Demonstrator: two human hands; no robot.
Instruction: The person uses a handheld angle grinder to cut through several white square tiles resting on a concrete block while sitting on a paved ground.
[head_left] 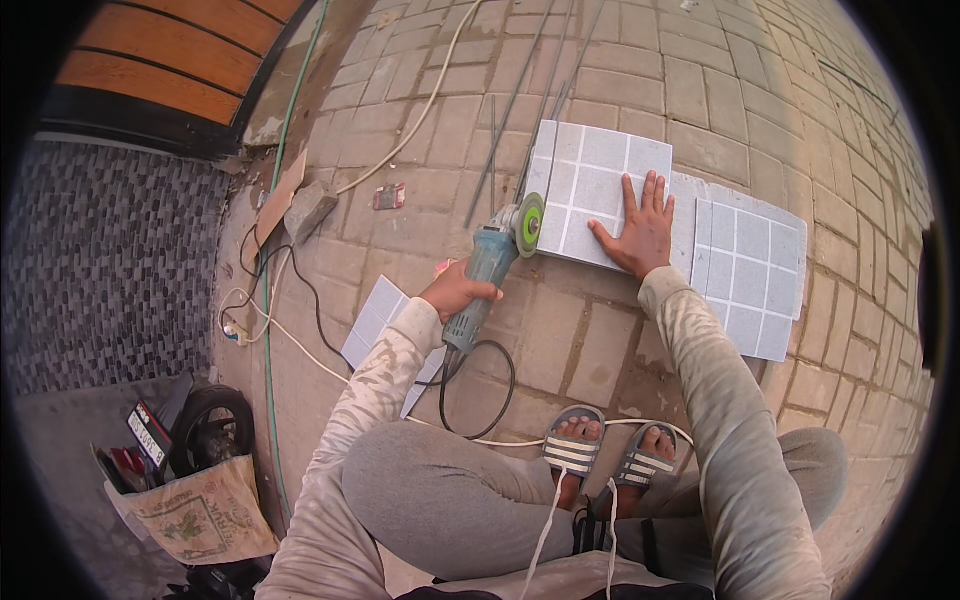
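Note:
My left hand [462, 292] is wrapped round the blue-green body of an angle grinder [490, 262]. The grinder's green disc [530, 224] stands on edge at the left side of a grey tile with white grid lines [590, 165]; whether it touches the tile I cannot tell. Spread flat on that tile, my right hand [640, 228] presses near its right part with the fingers apart. More grid-lined tiles [750, 265] lie just right of it. Cut tile pieces [378, 315] rest on the paving beside my left forearm, partly hidden by it.
Thin metal rods [515, 100] lie beyond the grinder. A black cord loops near my sandals [575, 440]; a white cable [425, 115] and green hose [268, 350] cross the brick paving. Left are a stone block [310, 212], a small red packet [389, 196] and a filled sack [205, 510].

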